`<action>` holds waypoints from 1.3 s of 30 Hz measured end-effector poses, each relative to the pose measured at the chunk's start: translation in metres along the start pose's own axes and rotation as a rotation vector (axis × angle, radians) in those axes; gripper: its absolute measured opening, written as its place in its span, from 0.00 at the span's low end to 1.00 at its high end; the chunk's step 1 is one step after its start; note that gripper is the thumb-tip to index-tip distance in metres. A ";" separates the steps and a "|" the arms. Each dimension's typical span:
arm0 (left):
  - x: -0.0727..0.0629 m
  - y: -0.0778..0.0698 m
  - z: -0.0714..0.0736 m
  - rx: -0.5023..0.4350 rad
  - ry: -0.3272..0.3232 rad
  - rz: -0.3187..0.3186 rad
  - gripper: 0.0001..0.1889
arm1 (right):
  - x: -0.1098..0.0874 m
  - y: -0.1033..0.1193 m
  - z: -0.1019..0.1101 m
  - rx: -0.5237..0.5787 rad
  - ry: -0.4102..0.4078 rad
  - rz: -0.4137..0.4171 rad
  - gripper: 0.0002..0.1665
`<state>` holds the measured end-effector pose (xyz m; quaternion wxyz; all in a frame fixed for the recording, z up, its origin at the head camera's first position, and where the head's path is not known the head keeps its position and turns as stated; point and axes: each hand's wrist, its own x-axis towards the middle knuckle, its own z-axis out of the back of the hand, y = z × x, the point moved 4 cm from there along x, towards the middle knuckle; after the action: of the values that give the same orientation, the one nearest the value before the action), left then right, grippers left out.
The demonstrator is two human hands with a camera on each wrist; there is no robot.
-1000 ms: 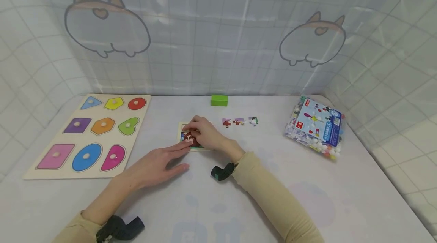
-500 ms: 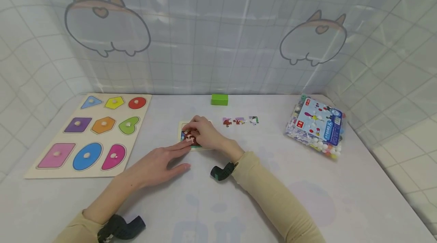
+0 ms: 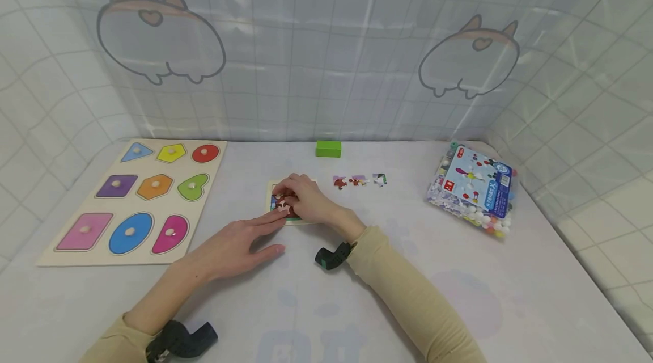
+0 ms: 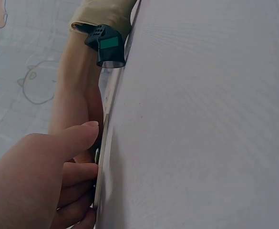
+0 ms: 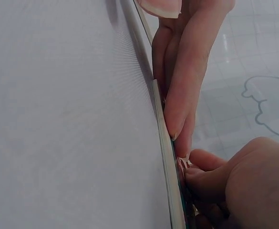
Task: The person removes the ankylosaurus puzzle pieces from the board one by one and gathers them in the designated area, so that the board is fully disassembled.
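A small jigsaw board (image 3: 268,197) with a pale frame and a brown cartoon picture lies mid-table, partly covered by both hands. My left hand (image 3: 232,247) reaches in from the left, its straight fingers resting on the picture's lower edge, thumb apart on the table side. Over the upper part of the board, my right hand (image 3: 306,198) has its fingers bent. In the right wrist view its thumb and fingertip pinch a reddish jigsaw piece (image 5: 181,165) close at the board's surface, beside the left fingertips. Much of that piece is hidden.
Three loose jigsaw pieces (image 3: 359,181) lie in a row right of the board. A green block (image 3: 329,149) stands behind them. At left is a wooden shape board (image 3: 168,178) with knobbed pieces; at right, a bag of colourful beads (image 3: 471,187). Tiled-pattern curtains surround the table.
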<state>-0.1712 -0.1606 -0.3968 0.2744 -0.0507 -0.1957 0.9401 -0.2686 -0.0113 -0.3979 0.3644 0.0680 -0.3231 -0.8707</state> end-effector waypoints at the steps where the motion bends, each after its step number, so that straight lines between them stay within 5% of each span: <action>1: 0.000 0.000 0.000 0.002 0.002 0.000 0.34 | 0.000 0.000 0.000 0.001 0.001 0.000 0.17; 39: 0.001 0.000 0.000 0.004 0.007 0.002 0.35 | 0.001 -0.004 0.003 0.033 0.011 0.051 0.18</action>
<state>-0.1716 -0.1600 -0.3972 0.2743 -0.0537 -0.1926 0.9406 -0.2727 -0.0083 -0.3984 0.3871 0.0704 -0.3371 -0.8553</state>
